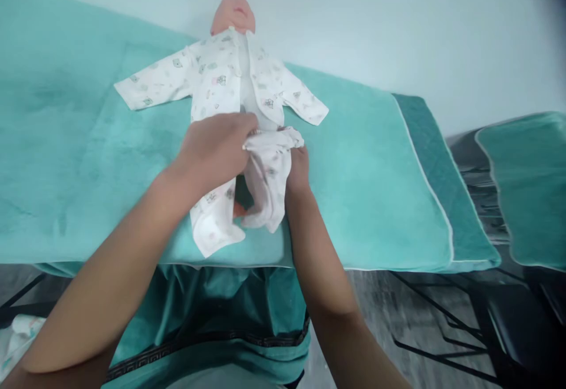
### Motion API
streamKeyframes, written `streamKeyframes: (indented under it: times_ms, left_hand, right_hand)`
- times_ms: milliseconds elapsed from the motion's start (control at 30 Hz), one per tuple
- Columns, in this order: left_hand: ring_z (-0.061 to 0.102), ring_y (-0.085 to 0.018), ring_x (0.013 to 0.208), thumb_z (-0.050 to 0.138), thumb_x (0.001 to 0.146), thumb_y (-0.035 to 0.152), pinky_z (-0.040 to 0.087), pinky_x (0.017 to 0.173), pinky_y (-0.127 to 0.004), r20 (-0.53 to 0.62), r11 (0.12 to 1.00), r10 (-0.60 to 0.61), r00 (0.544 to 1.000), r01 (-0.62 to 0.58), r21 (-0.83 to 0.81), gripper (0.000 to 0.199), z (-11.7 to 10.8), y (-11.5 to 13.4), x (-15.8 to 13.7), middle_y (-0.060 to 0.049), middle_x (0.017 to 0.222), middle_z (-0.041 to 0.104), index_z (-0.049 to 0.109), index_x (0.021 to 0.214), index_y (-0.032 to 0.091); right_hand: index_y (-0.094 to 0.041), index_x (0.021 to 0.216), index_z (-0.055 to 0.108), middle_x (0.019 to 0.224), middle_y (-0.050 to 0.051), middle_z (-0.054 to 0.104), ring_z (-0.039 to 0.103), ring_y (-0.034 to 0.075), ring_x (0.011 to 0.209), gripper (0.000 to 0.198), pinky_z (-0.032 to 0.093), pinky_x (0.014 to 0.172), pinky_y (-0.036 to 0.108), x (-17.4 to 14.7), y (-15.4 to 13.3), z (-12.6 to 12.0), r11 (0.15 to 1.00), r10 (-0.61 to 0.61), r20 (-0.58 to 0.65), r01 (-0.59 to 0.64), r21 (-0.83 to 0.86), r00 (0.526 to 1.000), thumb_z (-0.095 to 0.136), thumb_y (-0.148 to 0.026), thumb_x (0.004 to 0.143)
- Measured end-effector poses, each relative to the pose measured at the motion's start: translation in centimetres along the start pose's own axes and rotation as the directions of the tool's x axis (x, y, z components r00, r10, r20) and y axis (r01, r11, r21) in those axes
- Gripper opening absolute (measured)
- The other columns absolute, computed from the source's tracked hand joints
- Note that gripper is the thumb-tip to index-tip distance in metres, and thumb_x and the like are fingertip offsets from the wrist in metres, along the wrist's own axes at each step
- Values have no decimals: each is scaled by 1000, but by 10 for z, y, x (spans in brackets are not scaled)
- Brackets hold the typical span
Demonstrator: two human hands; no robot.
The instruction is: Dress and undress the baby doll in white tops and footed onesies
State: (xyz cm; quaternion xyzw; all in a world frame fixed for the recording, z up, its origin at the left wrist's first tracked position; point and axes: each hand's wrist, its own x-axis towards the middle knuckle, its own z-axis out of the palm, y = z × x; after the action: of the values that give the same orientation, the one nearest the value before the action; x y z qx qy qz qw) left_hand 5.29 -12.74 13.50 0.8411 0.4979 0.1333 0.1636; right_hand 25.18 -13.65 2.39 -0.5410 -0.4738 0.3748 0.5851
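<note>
A baby doll (233, 15) lies on its back, dressed in a white romper (214, 85) with small printed animals. The romper's front is unfastened along the middle, and both sleeves spread out to the sides. My left hand (219, 146) lies over the doll's lower belly, its fingers closed on the romper's edge near the crotch. On the other side, my right hand (299, 168) grips the bunched cloth of the romper's leg; its fingers are partly hidden behind the fabric. Between the two romper legs, a bit of the doll's orange-pink foot (239, 208) shows.
A teal towel (367, 171) covers the table under the doll, against a white wall (375, 17). Another teal-covered surface (530, 185) stands at the right, with a black chair (522, 324) below. Patterned white cloth (22, 336) lies at the lower left.
</note>
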Motion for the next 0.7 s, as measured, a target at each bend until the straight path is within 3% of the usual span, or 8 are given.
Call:
streamKeyframes:
  times_ms: [100, 267, 333, 400, 467, 533, 633, 700]
  left_hand:
    - [64, -31, 115, 53, 88, 18, 47, 89, -42, -152, 997, -65, 986, 70, 23, 28, 5, -2, 16, -6, 113, 70, 65, 111, 29]
    - [63, -33, 113, 48, 90, 20, 48, 83, -46, -284, 999, -51, 957, 53, 1, 28, 18, -8, 30, -8, 120, 69, 64, 110, 31]
    - [64, -32, 113, 51, 89, 20, 48, 84, -44, -279, 994, -53, 959, 25, -103, 25, 19, -14, 26, -8, 115, 70, 65, 107, 28]
    - [66, -28, 107, 60, 86, 25, 50, 83, -39, -182, 954, -42, 982, -15, -298, 20, 16, -26, 18, -5, 106, 72, 66, 106, 27]
    - [67, -23, 96, 69, 83, 33, 51, 77, -34, -37, 851, 10, 999, -28, -524, 22, 10, -41, 9, -3, 98, 72, 67, 104, 26]
    - [67, -20, 88, 73, 80, 37, 51, 72, -32, 33, 731, 56, 998, -18, -682, 24, 5, -54, 4, -3, 95, 71, 67, 100, 24]
    - [67, -19, 85, 75, 81, 37, 53, 71, -32, -25, 621, 40, 999, -44, -783, 20, 6, -61, 4, -3, 93, 68, 65, 94, 23]
    - [67, -19, 84, 71, 87, 39, 53, 71, -33, -112, 580, -25, 993, -77, -811, 19, 11, -58, 8, -2, 90, 66, 62, 94, 24]
  right_hand:
    - [-24, 101, 60, 103, 4, 70, 66, 20, 97, 19, 56, 96, 41, 1, 2, 7, 993, 10, 9, -11, 118, 1000, 57, -36, 86]
    - [-26, 102, 56, 92, -2, 64, 62, 16, 83, 22, 56, 83, 32, 5, 15, 12, 977, 10, -80, 8, 214, 997, 60, -28, 80]
    - [-26, 100, 55, 90, -3, 62, 60, 15, 81, 23, 55, 81, 30, 3, 15, 9, 982, -16, -140, 42, 182, 990, 60, -25, 77]
    - [-26, 101, 58, 96, -2, 64, 62, 17, 87, 25, 55, 84, 32, -1, 9, 4, 985, -98, -149, 117, 126, 984, 61, -23, 76]
    - [-28, 107, 63, 106, 1, 67, 64, 20, 100, 28, 54, 93, 36, -5, -6, -1, 974, -214, -53, 217, 66, 975, 64, -25, 79]
    - [-29, 112, 66, 114, 2, 69, 64, 24, 110, 29, 53, 101, 41, -6, -29, -3, 957, -285, 153, 289, -3, 946, 69, -33, 84]
    - [-27, 103, 69, 105, 3, 70, 64, 27, 108, 30, 54, 99, 44, 2, -69, 7, 933, -214, 462, 320, -163, 861, 83, -43, 81]
    - [-25, 90, 68, 87, 1, 66, 65, 26, 100, 33, 57, 91, 43, 12, -89, 21, 929, -145, 537, 301, -216, 831, 89, -45, 76]
